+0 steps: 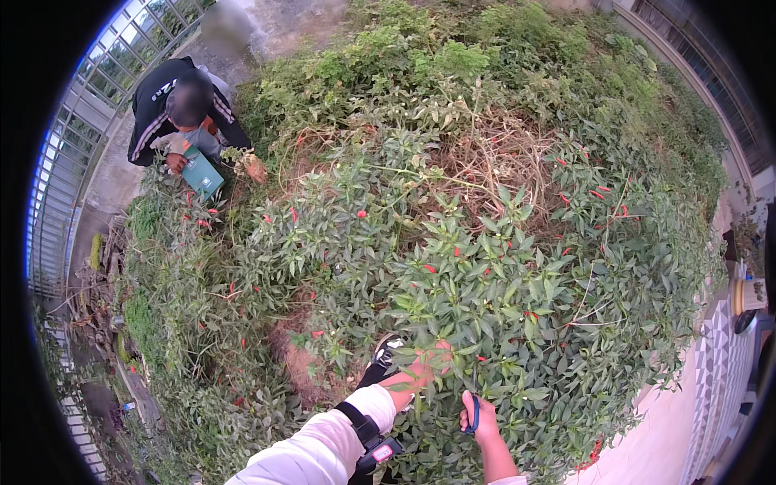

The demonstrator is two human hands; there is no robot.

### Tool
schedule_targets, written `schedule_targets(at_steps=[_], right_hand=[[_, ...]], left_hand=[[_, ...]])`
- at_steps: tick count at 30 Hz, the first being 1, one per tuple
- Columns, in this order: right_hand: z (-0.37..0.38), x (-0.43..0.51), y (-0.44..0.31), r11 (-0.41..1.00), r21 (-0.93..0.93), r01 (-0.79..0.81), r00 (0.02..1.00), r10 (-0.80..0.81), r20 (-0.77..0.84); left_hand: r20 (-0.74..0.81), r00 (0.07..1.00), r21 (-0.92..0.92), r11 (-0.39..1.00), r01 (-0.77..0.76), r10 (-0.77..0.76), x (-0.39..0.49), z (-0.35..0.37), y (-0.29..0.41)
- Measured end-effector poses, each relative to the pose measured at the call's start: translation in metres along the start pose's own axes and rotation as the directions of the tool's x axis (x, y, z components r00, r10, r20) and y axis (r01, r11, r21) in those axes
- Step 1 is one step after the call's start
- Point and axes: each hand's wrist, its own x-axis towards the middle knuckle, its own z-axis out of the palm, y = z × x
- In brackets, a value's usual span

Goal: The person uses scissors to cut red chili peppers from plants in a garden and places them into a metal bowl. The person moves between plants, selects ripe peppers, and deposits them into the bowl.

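My left hand (pixel 433 359) reaches into the leaves of a chili pepper plant (pixel 418 303). Leaves cover most of its fingers, so what it touches is hidden. Just to its right, a red chili (pixel 481 358) shows among the foliage. My right hand (pixel 482 418) grips a pair of scissors (pixel 474 415) by the dark blue handle loops. Their blades point up into the leaves and are largely hidden. Another ripe chili (pixel 430 268) hangs farther up the plant.
At the upper left, a person (pixel 182 115) crouches beside the plants with a green box (pixel 202 173). Dry stalks (pixel 497 157) lie mid-bed. A metal fence (pixel 79 127) borders the left, and a pale paved strip (pixel 661 412) the right. My shoe (pixel 388 348) stands near bare soil (pixel 297 357).
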Motion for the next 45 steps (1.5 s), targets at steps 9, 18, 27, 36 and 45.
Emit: schedule_targets(at_steps=[9, 18, 27, 36, 45], right_hand=[[-0.005, -0.004, 0.018, 0.969, 0.235, -0.081, 0.989, 0.048, 0.141], [-0.019, -0.01, 0.015, 0.923, 0.359, -0.136, 0.942, 0.009, 0.336], [-0.018, -0.003, 0.011, 0.901, 0.379, -0.211, 0.927, 0.061, 0.37], [-0.026, 0.008, 0.002, 0.916, 0.347, -0.202, 0.931, 0.069, 0.358], [-0.034, -0.004, -0.012, 0.95, 0.191, -0.247, 0.948, 0.196, 0.252]], left_hand=[[-0.362, 0.85, 0.594, 0.608, 0.527, -0.384, 0.025, 0.085, 0.051], [-0.569, 0.675, 0.332, 0.619, 0.711, -0.47, 0.017, 0.135, 0.065], [-0.575, 0.805, 0.73, 0.354, 0.585, -0.145, 0.025, 0.179, 0.049], [-0.63, 0.762, 0.711, 0.283, 0.644, -0.151, 0.021, 0.186, 0.051], [-0.474, 0.782, 0.351, 0.727, 0.59, -0.405, -0.042, 0.102, 0.051]])
